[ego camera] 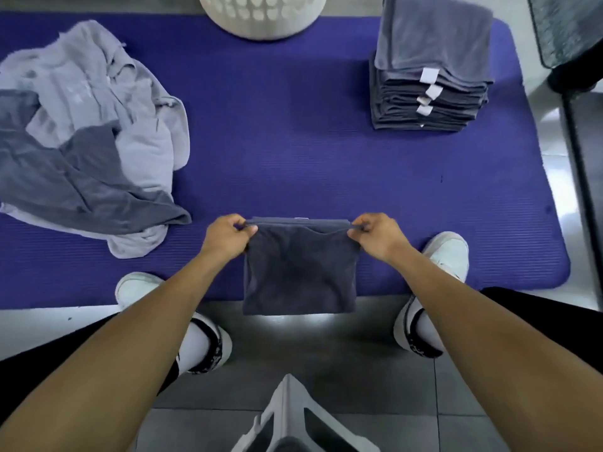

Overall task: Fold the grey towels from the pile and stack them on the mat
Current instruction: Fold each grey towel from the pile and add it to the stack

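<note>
A dark grey towel point(298, 272), folded to a rough square, hangs in the air over the near edge of the blue mat point(293, 151). My left hand point(228, 239) pinches its upper left corner and my right hand point(375, 234) pinches its upper right corner, stretching the top edge between them. At the left of the mat lies the loose pile of grey towels point(88, 138), light and dark ones mixed. A neat stack of folded dark grey towels point(430, 70) with white tags stands at the mat's far right.
A white perforated laundry basket point(261, 14) sits at the mat's far edge. My two white shoes point(447, 252) rest at the mat's near edge, on grey floor tiles. A dark frame with a mesh panel point(574, 102) runs along the right side.
</note>
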Demonstrator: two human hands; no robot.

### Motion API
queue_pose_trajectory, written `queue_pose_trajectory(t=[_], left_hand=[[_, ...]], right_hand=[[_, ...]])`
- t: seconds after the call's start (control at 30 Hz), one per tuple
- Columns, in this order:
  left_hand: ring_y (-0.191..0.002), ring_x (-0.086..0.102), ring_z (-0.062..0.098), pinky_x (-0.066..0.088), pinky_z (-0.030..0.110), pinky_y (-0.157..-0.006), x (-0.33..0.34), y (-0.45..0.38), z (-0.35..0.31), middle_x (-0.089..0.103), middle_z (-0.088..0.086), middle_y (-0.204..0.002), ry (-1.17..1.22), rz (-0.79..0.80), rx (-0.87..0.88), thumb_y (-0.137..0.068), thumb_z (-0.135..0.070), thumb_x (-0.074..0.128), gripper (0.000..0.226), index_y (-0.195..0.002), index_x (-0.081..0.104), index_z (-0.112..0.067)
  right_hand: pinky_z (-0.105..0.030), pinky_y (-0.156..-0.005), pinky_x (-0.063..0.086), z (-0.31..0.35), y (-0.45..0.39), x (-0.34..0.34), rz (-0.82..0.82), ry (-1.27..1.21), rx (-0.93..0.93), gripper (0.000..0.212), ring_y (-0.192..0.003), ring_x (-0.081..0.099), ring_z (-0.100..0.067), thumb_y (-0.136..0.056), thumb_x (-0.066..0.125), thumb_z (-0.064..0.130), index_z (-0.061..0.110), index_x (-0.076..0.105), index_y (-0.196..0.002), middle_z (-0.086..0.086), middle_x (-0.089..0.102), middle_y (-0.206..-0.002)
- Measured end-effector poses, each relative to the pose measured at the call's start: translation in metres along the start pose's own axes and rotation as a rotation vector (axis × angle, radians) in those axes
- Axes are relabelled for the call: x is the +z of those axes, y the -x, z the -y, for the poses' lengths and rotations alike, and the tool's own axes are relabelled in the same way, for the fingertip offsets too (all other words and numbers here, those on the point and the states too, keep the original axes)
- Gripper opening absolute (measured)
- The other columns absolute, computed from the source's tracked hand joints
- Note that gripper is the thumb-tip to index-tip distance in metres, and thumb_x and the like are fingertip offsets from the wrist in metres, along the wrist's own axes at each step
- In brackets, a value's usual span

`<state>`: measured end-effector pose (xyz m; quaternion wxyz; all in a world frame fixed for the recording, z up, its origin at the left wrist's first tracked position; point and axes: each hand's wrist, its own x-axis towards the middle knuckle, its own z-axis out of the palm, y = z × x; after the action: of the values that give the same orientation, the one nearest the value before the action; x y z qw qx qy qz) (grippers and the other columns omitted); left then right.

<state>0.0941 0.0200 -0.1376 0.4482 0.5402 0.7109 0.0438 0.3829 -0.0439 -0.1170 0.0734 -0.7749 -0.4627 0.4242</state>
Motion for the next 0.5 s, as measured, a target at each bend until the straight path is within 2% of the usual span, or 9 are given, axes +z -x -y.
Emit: queue_pose_trajectory(t=[0.07,0.13,0.27,0.33,0.37,0.43,0.5], left_hand=[[-0.084,0.069,0.024,0.055,0.037,-0.083,0.002,-0.018,0.005,0.072,0.008,-0.085,-0.034,0.008,-0.019,-0.089,-0.037,0.069,0.017,-0.080,0.062,-0.024],[-0.084,0.067,0.019,0.052,0.034,-0.079,0.004,-0.032,0.009,0.071,0.003,-0.084,-0.062,0.027,-0.027,-0.089,-0.038,0.070,0.016,-0.085,0.066,-0.023],[-0.081,0.065,0.014,0.047,0.027,-0.072,0.010,-0.048,0.010,0.068,-0.003,-0.081,-0.090,0.039,-0.052,-0.088,-0.036,0.071,0.014,-0.083,0.063,-0.026],[-0.081,0.063,0.013,0.045,0.023,-0.068,0.014,-0.051,0.011,0.065,-0.005,-0.082,-0.105,0.018,-0.048,-0.087,-0.035,0.072,0.015,-0.087,0.062,-0.024],[-0.083,0.062,0.012,0.044,0.022,-0.067,0.015,-0.051,0.011,0.064,-0.005,-0.086,-0.111,0.020,-0.036,-0.086,-0.035,0.072,0.017,-0.093,0.061,-0.024],[-0.090,0.059,0.009,0.044,0.021,-0.071,0.015,-0.053,0.012,0.060,-0.007,-0.097,-0.116,0.077,-0.003,-0.084,-0.040,0.074,0.030,-0.106,0.057,-0.028],[-0.093,0.057,0.006,0.046,0.024,-0.078,0.011,-0.052,0.011,0.057,-0.008,-0.102,-0.143,0.158,0.022,-0.079,-0.047,0.076,0.043,-0.112,0.054,-0.030]], right_hand=[[-0.028,-0.078,0.049,-0.002,-0.014,0.003,0.015,-0.017,0.009,0.010,-0.086,0.058,-0.016,-0.095,0.064,0.024,0.016,0.069,-0.099,0.000,0.062,-0.087],[-0.030,-0.080,0.053,-0.004,-0.029,0.004,0.032,-0.026,0.025,0.010,-0.086,0.061,-0.017,-0.095,0.064,0.023,0.016,0.070,-0.099,0.000,0.064,-0.090],[-0.021,-0.067,0.046,-0.009,-0.060,0.010,0.069,0.016,0.089,0.005,-0.081,0.061,-0.012,-0.093,0.066,0.026,0.021,0.065,-0.093,0.001,0.065,-0.093],[-0.017,-0.060,0.040,-0.015,-0.069,0.016,0.081,0.059,0.121,0.017,-0.074,0.055,-0.006,-0.090,0.069,0.028,0.019,0.061,-0.102,0.001,0.063,-0.096],[-0.016,-0.061,0.039,-0.016,-0.071,0.018,0.079,0.075,0.122,0.025,-0.076,0.053,-0.007,-0.088,0.071,0.028,0.017,0.059,-0.107,0.001,0.062,-0.098],[-0.016,-0.067,0.039,-0.017,-0.073,0.022,0.070,0.064,0.130,0.038,-0.086,0.054,-0.011,-0.085,0.073,0.027,0.015,0.057,-0.117,0.000,0.060,-0.105],[-0.013,-0.062,0.037,-0.015,-0.073,0.021,0.096,0.046,0.140,0.042,-0.087,0.053,-0.011,-0.082,0.075,0.028,0.016,0.056,-0.117,0.001,0.058,-0.105]])
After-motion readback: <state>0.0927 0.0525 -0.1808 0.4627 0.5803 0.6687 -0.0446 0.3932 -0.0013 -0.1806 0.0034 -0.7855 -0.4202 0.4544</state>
